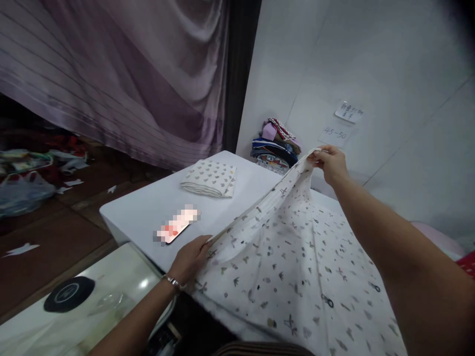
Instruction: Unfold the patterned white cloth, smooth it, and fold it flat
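A white cloth [267, 267] printed with small plants and shapes spreads over the near right part of the white table. My left hand [191, 257] pinches its edge at the left corner, low by the table's near side. Higher up and farther right, my right hand [330, 160] grips the other end of that edge between thumb and fingers. Between both hands the edge is drawn into a taut slanting line, raised at the right. A folded cloth [210, 178] with a leaf-like print lies beyond my left hand. Nearer sits a blurred-out phone-like object [177, 225].
The white table [129, 207] stands against a pale wall with paper notes [349, 111]. Piled folded fabrics [274, 146] sit behind it. A second white surface [122, 269] at lower left bears a dark round item [69, 294]. A purple curtain [148, 74] hangs at the back.
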Demonstrator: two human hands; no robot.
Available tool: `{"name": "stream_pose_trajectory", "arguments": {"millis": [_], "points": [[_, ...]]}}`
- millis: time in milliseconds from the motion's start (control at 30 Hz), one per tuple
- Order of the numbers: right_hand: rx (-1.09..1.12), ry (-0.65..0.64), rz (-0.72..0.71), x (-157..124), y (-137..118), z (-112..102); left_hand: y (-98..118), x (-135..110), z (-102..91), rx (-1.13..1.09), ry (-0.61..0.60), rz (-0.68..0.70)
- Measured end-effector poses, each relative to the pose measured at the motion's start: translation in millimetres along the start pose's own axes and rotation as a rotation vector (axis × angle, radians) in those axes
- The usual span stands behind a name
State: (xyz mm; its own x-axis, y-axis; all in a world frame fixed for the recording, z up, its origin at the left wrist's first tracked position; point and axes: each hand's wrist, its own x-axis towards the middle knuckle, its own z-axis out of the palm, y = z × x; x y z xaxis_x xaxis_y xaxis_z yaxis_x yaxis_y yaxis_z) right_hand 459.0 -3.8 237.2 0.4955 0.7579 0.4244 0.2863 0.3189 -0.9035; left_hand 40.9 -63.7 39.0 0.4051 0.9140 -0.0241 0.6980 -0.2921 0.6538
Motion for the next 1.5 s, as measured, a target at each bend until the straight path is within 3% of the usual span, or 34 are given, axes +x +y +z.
{"name": "stream_pose_trajectory", "arguments": {"millis": [233, 367, 433, 500, 700, 833, 1000, 1167, 1267, 1500], "points": [[0.024, -0.071, -0.034, 17, -15, 6, -16, 24, 6.0, -0.074, 0.152, -0.015], [0.011, -0.077, -0.026, 17, -18, 5, -25, 26, 15.6, -0.164, 0.341, 0.165], [0.009, -0.079, -0.023, 17, -18, 5, -26, 24, 18.4, -0.162, 0.372, 0.258], [0.001, -0.078, -0.026, 18, -16, 3, -25, 21, 19.3, -0.116, 0.323, 0.284], [-0.009, -0.082, -0.032, 19, -15, 3, -18, 19, 15.1, 0.071, 0.126, 0.167], [-0.016, -0.108, -0.050, 17, -19, 6, -14, 17, 12.6, 0.090, 0.040, 0.204], [-0.038, -0.076, -0.041, 14, -26, 9, -16, 12, 14.5, 0.030, 0.101, 0.203], [-0.033, -0.032, -0.017, 16, -27, 7, -23, 9, 8.2, -0.185, 0.270, 0.197], [-0.059, -0.018, 0.001, 20, -23, 8, -27, 8, 1.1, -0.231, 0.349, 0.116], [-0.067, -0.061, -0.032, 29, -13, 27, -30, 9, 1.4, -0.203, 0.150, 0.202]]}}
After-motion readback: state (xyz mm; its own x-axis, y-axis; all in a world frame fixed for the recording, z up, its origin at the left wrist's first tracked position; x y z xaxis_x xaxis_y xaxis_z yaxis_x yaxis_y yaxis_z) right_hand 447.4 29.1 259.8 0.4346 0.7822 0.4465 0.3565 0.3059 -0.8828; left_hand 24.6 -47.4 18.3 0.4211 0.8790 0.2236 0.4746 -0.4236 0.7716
